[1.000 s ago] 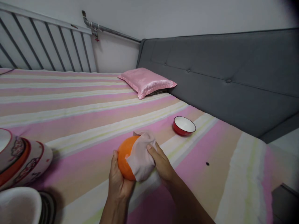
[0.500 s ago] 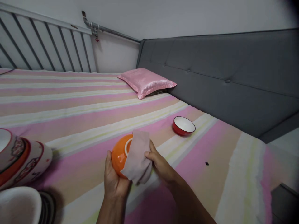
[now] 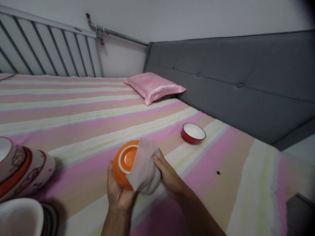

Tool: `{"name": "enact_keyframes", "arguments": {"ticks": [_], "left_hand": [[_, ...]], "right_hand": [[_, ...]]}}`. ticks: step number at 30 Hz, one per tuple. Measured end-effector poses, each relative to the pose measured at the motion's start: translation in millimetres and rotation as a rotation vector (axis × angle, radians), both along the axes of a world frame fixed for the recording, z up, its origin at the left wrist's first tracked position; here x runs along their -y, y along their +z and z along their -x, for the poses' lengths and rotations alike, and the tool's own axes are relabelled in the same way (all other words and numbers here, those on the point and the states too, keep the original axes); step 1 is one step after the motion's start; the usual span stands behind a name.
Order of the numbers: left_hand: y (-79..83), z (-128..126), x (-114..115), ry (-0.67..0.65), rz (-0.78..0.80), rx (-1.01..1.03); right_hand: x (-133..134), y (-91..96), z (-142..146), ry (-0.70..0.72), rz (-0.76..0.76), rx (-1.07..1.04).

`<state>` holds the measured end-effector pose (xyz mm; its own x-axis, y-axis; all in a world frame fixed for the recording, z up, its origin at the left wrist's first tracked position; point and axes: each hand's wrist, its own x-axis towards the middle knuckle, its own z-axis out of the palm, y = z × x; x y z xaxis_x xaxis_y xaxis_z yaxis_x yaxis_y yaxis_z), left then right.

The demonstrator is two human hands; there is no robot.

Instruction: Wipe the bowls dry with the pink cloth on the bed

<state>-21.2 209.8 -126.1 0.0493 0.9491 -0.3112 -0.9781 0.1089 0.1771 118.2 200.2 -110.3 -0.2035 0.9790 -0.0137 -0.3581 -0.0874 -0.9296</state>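
Note:
My left hand (image 3: pixel 116 193) cups an orange bowl (image 3: pixel 123 162) from below, holding it above the striped bed sheet. The bowl is tipped so its underside with a white foot ring faces me. My right hand (image 3: pixel 167 173) presses a pale beige cloth (image 3: pixel 144 168) against the bowl's right side, fingers closed on the cloth. The cloth hides the right part of the bowl.
A red bowl (image 3: pixel 193 132) with a white inside sits on the pink striped bed (image 3: pixel 81 114) to the right. Patterned bowls (image 3: pixel 22 170) and a white dish (image 3: pixel 19 218) lie at the left edge. A pink pillow (image 3: pixel 155 87) rests by the grey headboard (image 3: pixel 233 82).
The orange bowl has been turned in my left hand, so its foot ring now faces me. My right hand with the cloth has shifted slightly down its right side.

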Motion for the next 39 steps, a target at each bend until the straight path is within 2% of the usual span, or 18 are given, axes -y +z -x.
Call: {"name": "enact_keyframes", "arguments": {"ticks": [3, 5, 8, 11, 16, 19, 27, 34, 39], "left_hand": [[2.2, -1, 3, 0.005, 0.025, -0.017], [1.1, -1, 6, -0.053, 0.005, -0.038], [-3.0, -1, 9, -0.159, -0.097, -0.059], [-6.3, -2, 12, -0.232, -0.235, -0.078], [-4.8, -3, 14, -0.37, -0.379, -0.122], [-3.3, -3, 14, -0.412, -0.362, -0.175], [-4.8, -3, 17, -0.507, -0.183, -0.413], [-10.5, -8, 18, -0.625, -0.268, -0.513], [-19.3, -6, 19, -0.677, -0.338, -0.506]], "right_hand": [[-1, -1.1, 1, -0.073, 0.015, 0.01], [-2, 0.6, 0, -0.126, 0.007, 0.047], [-1, 5.9, -3, -0.205, -0.011, 0.105], [0, 11.2, -7, -0.219, -0.018, 0.108], [1, 14.0, -14, -0.171, -0.083, 0.139], [2, 14.4, -19, -0.126, -0.148, 0.223], [3, 21.6, -30, 0.006, -0.392, 0.556], [7, 29.6, -27, 0.039, -0.525, 0.899], [16, 39.2, -19, 0.055, -0.608, 1.033]]}}
